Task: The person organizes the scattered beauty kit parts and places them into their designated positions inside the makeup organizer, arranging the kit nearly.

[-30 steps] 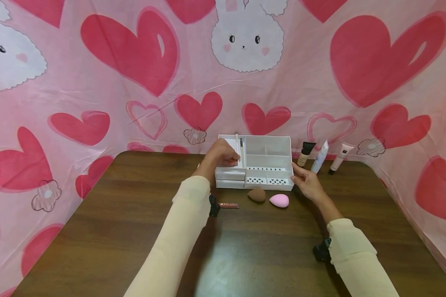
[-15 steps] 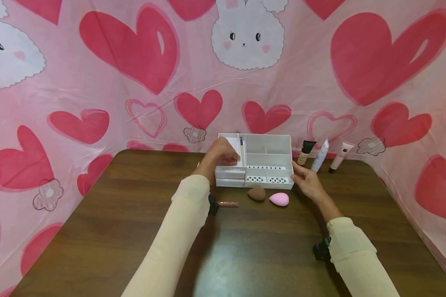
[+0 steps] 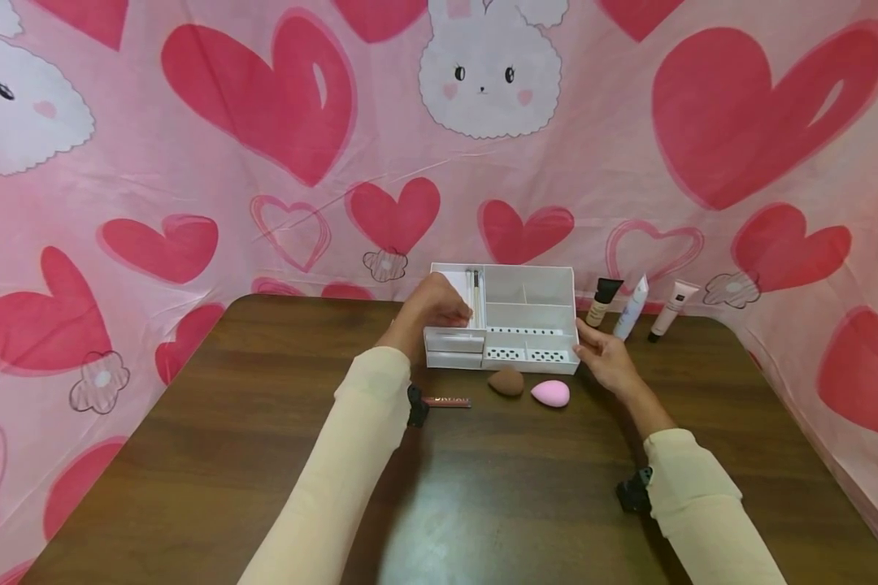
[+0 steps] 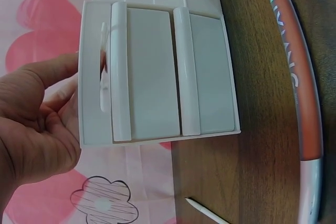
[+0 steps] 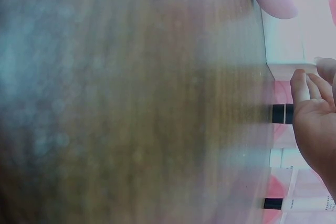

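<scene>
A white makeup organizer with two drawers at its left stands at the back of the table. My left hand reaches into its upper left compartment and pinches a pale makeup brush near its lower end. Beside that brush a second makeup brush with a dark tip stands upright. In the left wrist view the fingertips are hidden behind the organizer's front wall. My right hand rests its fairly straight fingers and thumb against the organizer's right side.
Before the organizer lie a brown makeup sponge, a pink makeup sponge and a lip gloss tube. A black-capped tube, a white tube and a pink tube stand right. A white pencil lies left.
The pale makeup brush has gone down into the compartment and straightened beside the other one. My left hand has barely moved; the right hand stays at the organizer's side.
</scene>
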Demonstrator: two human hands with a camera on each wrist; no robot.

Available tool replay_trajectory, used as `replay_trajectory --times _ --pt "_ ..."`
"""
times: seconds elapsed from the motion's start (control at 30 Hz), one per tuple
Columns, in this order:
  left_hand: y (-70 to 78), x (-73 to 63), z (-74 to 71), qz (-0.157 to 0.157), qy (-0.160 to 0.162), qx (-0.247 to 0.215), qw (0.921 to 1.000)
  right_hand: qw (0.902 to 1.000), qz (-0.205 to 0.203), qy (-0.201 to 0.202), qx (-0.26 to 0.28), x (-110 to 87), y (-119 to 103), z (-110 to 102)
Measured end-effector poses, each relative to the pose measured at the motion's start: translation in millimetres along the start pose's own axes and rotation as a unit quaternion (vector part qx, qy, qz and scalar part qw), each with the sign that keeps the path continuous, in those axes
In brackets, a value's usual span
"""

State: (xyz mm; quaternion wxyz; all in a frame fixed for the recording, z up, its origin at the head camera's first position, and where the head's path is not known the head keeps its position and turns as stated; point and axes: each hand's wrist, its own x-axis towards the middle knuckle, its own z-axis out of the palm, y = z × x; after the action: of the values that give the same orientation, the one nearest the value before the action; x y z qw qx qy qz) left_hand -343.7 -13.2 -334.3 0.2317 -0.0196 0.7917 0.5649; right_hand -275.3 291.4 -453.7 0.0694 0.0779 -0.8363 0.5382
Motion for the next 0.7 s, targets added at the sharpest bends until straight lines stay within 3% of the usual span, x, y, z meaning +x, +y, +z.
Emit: replay_trajectory --times 0.23,0.37,0.7 --pt "-5.6 -2.6 -1.7 0.014 -0.02 -0.026 0.9994 0.9999 0.004 -0.002 -0.012 0.6 3 1" --pt "-8.5 -5.9 -4.7 0.039 -0.021 -0.027 0.9987 1.0 -0.006 0.0 -0.005 -0.2 3 1" --pt "-20.4 -12.2 -15.3 0.111 0.031 0.009 0.9933 1.0 0.001 0.0 -0.005 -1.8 1 0"
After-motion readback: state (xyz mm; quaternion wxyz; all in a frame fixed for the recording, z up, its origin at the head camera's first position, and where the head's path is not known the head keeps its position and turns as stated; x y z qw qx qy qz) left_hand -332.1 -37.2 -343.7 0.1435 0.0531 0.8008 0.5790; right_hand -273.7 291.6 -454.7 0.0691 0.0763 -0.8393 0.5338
